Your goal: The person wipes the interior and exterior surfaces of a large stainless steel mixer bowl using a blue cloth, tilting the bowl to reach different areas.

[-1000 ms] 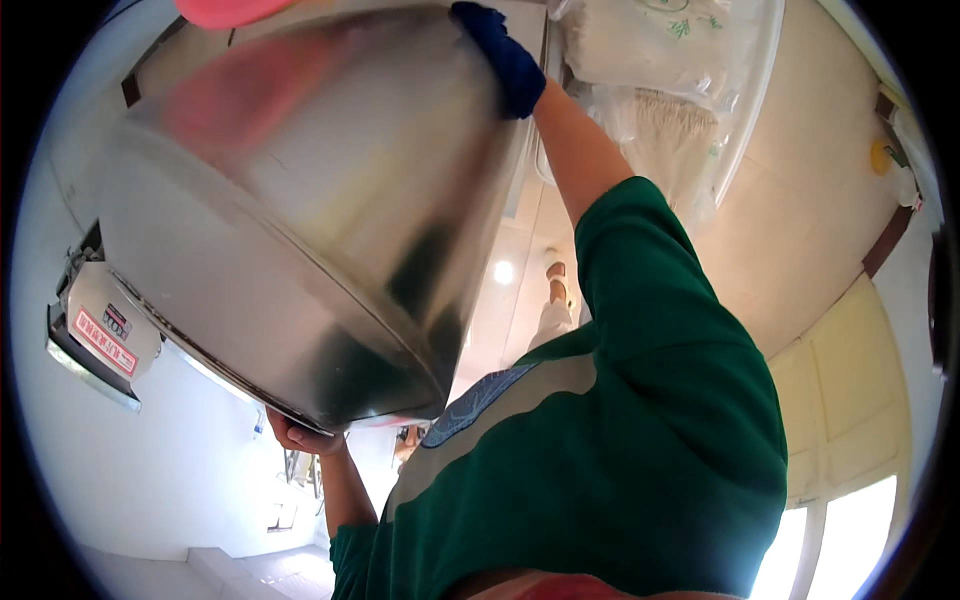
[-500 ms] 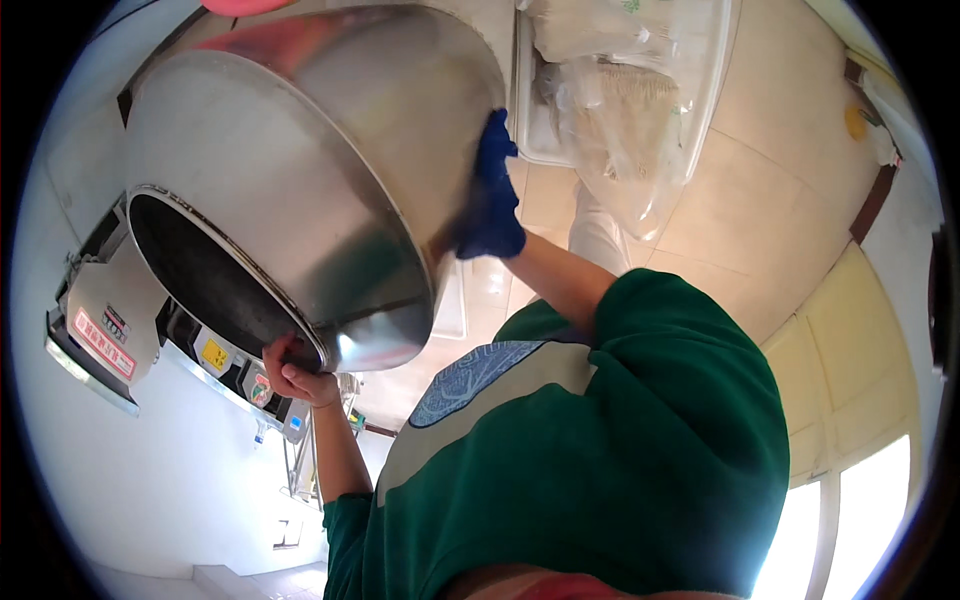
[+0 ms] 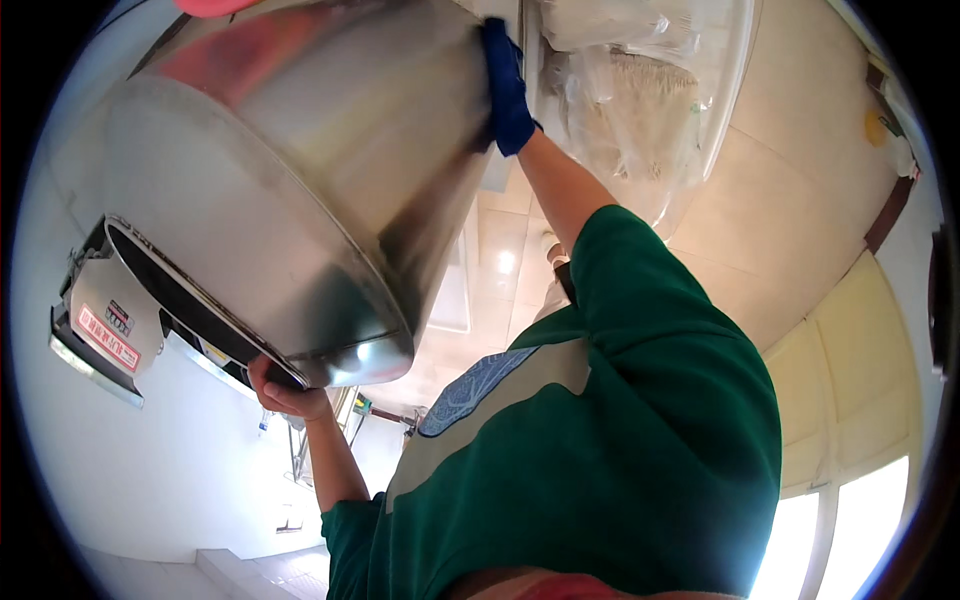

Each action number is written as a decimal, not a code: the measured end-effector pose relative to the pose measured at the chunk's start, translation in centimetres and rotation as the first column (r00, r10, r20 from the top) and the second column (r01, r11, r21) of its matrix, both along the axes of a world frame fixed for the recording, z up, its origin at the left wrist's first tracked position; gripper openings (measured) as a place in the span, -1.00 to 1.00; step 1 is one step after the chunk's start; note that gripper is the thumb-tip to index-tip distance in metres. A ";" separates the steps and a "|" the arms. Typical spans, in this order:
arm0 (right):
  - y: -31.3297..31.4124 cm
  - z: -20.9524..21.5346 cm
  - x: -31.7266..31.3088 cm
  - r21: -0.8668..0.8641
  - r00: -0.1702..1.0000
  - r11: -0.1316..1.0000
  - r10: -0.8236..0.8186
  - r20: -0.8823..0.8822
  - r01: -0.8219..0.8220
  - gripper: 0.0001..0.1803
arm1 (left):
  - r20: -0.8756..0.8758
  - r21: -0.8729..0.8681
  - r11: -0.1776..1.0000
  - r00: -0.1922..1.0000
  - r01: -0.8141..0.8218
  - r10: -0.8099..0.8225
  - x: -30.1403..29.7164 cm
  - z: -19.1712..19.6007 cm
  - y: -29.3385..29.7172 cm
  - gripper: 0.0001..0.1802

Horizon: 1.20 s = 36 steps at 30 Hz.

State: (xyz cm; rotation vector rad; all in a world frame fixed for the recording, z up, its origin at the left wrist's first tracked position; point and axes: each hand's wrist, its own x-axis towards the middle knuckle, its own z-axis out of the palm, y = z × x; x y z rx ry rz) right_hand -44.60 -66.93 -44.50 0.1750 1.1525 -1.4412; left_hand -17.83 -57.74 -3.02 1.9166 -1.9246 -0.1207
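I hold a large stainless steel pot (image 3: 300, 190) tilted on its side, its mouth turned to the lower left. My left hand (image 3: 285, 395), bare, grips the pot's rim from below. My right hand (image 3: 505, 90), in a blue glove, presses flat against the pot's wall near its base. My green-sleeved arms and chest (image 3: 600, 450) fill the lower right.
A white machine (image 3: 105, 325) with a red label sits at the left, just behind the pot's mouth. Clear plastic bags (image 3: 640, 90) lie on the beige tiled floor (image 3: 790, 210) at the top. A pink thing (image 3: 215, 5) shows at the top edge. Bright windows (image 3: 850, 520) are at the lower right.
The pot has swung and turned; its mouth came into view at the left. My gloved right hand slid along the pot's wall, and my left hand moved up with the rim.
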 end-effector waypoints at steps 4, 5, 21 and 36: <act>3.3 5.9 2.1 0.031 0.970 0.991 -0.136 0.203 0.133 -0.38 | -0.054 0.019 1.000 0.998 -0.021 0.022 -0.3 0.0 0.2 -0.36; 4.3 8.8 2.6 -0.006 0.965 0.988 -0.149 0.215 0.154 -0.37 | -0.104 0.035 0.998 0.993 -0.053 0.056 -0.3 0.1 0.5 -0.36; 2.1 21.8 1.6 -0.223 0.979 0.957 0.164 -0.119 -0.187 -0.49 | -0.255 -0.081 0.993 0.962 0.081 -0.099 -0.2 -0.2 -1.0 -0.64; 14.0 34.7 13.1 -0.238 0.859 0.939 0.326 0.395 -0.246 -0.51 | -0.378 -0.230 0.939 0.913 -0.255 0.156 0.0 3.8 25.0 -0.71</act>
